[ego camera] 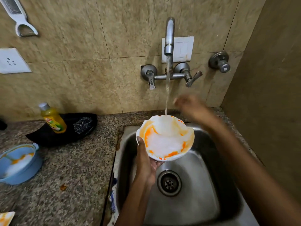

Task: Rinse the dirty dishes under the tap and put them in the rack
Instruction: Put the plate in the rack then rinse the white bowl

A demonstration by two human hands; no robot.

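A white bowl (166,141) smeared with orange sauce and foam is held over the steel sink (203,201). My left hand (145,162) grips it from below, thumb on the near-left rim. Water runs from the wall tap (169,38) onto the bowl's far rim. My right hand (190,106) is blurred, in the air behind the bowl and right of the stream, holding nothing that I can see. Whether its fingers are curled is unclear.
On the granite counter at left stand a dirty blue bowl (17,162) and a black tray (65,132) with a yellow soap bottle (53,119) and a scrubber (83,124). A stained plate corner (5,218) shows bottom left. Tap levers (193,77) are on the wall. No rack is visible.
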